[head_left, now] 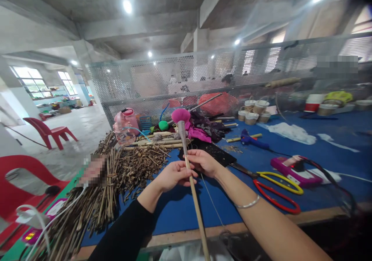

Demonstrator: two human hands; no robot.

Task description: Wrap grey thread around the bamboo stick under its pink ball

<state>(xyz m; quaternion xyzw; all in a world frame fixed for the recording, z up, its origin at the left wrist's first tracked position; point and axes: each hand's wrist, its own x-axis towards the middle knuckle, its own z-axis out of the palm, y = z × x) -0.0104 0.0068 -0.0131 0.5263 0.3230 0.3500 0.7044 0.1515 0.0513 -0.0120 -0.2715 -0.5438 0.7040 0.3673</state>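
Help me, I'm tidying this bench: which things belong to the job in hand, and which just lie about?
Likely in the job:
pale stick
pink head
grey wrapping
trailing thread
perhaps scissors

Apparently lying about:
blue glue gun
purple power strip
pink container
pale cups

On the blue worktop (334, 160) lie red-and-yellow-handled scissors (257, 174), a blue glue gun (255, 141) and a purple power strip (310, 178), while pale cups (251, 118) cluster before a perforated metal screen (157, 77) and, far left, a red chair (39, 130) stands on the pale floor (72, 115).
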